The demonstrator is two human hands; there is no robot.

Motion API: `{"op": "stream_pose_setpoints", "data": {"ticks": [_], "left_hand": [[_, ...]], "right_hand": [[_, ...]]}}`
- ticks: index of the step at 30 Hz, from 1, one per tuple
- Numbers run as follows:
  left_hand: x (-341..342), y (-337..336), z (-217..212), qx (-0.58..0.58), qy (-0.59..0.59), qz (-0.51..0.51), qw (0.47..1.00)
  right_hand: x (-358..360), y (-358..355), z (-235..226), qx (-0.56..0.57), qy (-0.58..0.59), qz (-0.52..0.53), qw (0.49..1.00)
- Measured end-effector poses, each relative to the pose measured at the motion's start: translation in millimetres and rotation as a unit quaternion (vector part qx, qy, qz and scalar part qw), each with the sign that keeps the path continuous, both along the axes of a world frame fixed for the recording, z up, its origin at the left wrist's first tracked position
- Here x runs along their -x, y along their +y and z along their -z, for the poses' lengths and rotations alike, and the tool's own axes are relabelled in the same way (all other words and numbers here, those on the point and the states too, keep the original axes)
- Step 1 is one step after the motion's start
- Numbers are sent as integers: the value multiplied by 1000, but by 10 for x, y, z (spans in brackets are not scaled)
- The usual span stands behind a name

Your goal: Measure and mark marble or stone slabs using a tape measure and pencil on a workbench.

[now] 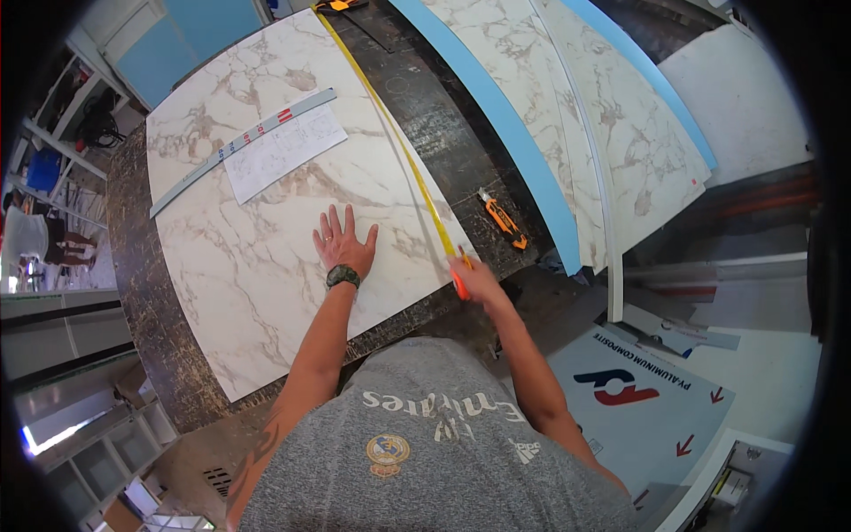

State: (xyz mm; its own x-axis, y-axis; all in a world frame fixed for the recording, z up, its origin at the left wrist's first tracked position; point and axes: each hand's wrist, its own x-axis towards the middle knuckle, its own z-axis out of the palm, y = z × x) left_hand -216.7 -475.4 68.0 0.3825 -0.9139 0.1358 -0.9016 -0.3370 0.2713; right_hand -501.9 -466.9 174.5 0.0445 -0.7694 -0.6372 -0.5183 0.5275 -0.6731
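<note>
My left hand (347, 251) lies flat, fingers spread, on a white marble-patterned panel (266, 293). At the panel's right edge, my right hand (476, 278) is closed on a tape measure (460, 285), whose orange-red part shows below the fingers. Its yellow blade (417, 175) stretches along that edge to the panel's far corner. A thin, pencil-like stick (464, 256) also pokes out of my right hand. On the dark tabletop beyond that hand lies an orange and black utility knife (503, 220).
A paper sheet with drawn lines (288, 155) and a grey metal straightedge (244, 140) lie on the panel. An orange and black tool (339, 5) sits at the far edge. More marble-patterned panels (638, 133) with blue edges stand at right. The scuffed dark tabletop (142, 293) extends past the panel.
</note>
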Motion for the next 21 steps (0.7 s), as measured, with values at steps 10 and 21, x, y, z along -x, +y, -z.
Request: {"op": "stream_pose_setpoints", "data": {"ticks": [10, 21], "left_hand": [[1, 48, 13, -4, 4, -8, 1000], [27, 20, 14, 9, 7, -4, 1000]], "right_hand": [[-201, -286, 277, 17, -7, -43, 999], [-708, -1030, -38, -42, -39, -32, 998]]}}
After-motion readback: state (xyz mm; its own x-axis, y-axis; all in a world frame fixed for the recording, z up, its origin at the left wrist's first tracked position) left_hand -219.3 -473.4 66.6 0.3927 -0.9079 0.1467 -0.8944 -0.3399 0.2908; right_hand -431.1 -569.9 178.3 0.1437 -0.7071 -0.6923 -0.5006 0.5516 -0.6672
